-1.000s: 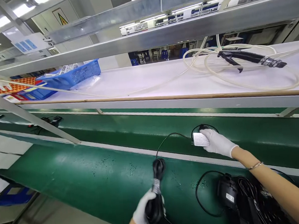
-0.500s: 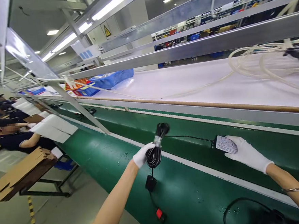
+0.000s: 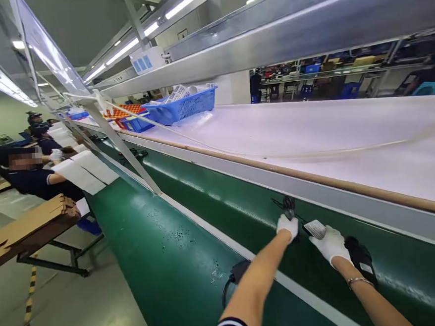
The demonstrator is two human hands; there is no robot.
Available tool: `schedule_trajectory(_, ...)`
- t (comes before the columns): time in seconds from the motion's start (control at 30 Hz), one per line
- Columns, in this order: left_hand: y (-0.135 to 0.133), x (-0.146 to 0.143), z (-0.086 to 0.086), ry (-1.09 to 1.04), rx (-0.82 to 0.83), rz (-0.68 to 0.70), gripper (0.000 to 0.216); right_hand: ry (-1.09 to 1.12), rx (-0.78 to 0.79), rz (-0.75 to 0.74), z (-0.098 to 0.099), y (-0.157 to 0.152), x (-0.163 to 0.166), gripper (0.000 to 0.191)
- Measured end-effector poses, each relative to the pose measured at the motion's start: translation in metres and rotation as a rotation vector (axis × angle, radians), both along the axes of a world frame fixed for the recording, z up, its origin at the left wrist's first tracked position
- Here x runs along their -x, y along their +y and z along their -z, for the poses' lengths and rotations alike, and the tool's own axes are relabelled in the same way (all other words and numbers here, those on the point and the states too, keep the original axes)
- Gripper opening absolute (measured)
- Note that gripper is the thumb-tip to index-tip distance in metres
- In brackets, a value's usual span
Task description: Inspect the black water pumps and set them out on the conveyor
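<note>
Presently the left hand (image 3: 287, 228) grips the cord bundle (image 3: 288, 205), long axis pointing away, just left of the labelled adapter (image 3: 315, 229) pinched in the right hand (image 3: 332, 245).

At four o'clock, your gloved left hand (image 3: 288, 227) grips a bundled black cable (image 3: 289, 206); just beside it, your gloved right hand (image 3: 331, 245) holds a labelled black power adapter (image 3: 315, 229). A blue perforated basket (image 3: 187, 107) sits at eleven o'clock, a co-worker (image 3: 30, 178) at nine.

Overhead tube lights (image 3: 0, 74) cast glare along the green belt (image 3: 220, 202).
</note>
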State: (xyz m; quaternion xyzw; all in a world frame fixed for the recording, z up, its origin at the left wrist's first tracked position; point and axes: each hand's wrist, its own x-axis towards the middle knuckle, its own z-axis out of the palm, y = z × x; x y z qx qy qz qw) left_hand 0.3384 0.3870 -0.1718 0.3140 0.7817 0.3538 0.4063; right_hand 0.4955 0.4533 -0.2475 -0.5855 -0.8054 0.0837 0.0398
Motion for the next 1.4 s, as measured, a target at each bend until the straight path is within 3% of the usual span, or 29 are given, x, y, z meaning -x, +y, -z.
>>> schedule_trajectory(0.1, -0.003, -0.003, 0.034, 0.053, -0.022, 0.044, 0.039, -0.088, 0.042, -0.098, 0.006, 0.004, 0.002, 0.035)
schedule_trajectory(0.17, -0.03, 0.019, 0.051, 0.127, -0.07, 0.025, 0.045, -0.147, 0.078, -0.167, 0.001, 0.003, 0.007, 0.026)
schedule_trajectory(0.27, -0.109, 0.073, 0.072, 0.264, -0.108, -0.095, 0.05, -0.183, 0.13, -0.288, -0.012, -0.016, 0.033, 0.021)
schedule_trajectory(0.37, -0.212, 0.117, 0.094, 0.373, -0.026, -0.311, 0.049, -0.073, 0.242, -0.618, -0.016, -0.067, 0.074, 0.046)
schedule_trajectory(0.47, -0.3, 0.126, 0.121, 0.434, 0.032, -0.42, 0.05, 0.028, 0.425, -0.898, -0.001, -0.133, 0.113, 0.086)
schedule_trajectory(0.53, -0.34, 0.12, 0.14, 0.46, 0.045, -0.448, 0.051, 0.062, 0.53, -0.915, 0.011, -0.163, 0.132, 0.089)
schedule_trajectory(0.6, -0.366, 0.118, 0.159, 0.548, 0.04, -0.485, 0.053, 0.121, 0.616, -0.848, 0.017, -0.17, 0.144, 0.08)
schedule_trajectory(0.73, -0.391, 0.135, 0.189, 0.801, 0.044, -0.613, 0.053, 0.3, 0.8, -0.662, 0.003, -0.132, 0.157, 0.049)
schedule_trajectory(0.9, -0.4, 0.153, 0.205, 0.866, 0.076, -0.649, 0.048, 0.435, 1.036, -0.432, -0.028, -0.078, 0.175, 0.067)
schedule_trajectory(1.03, -0.401, 0.155, 0.209, 0.903, 0.109, -0.617, 0.049, 0.518, 1.19, -0.315, -0.051, -0.058, 0.198, 0.065)
schedule_trajectory(1.23, -0.401, 0.159, 0.215, 0.902, 0.159, -0.601, 0.051, 0.649, 1.169, -0.195, -0.087, -0.032, 0.224, 0.057)
schedule_trajectory(1.4, -0.401, 0.161, 0.217, 0.893, 0.195, -0.593, 0.054, 0.587, 1.102, -0.11, -0.098, -0.018, 0.233, 0.058)
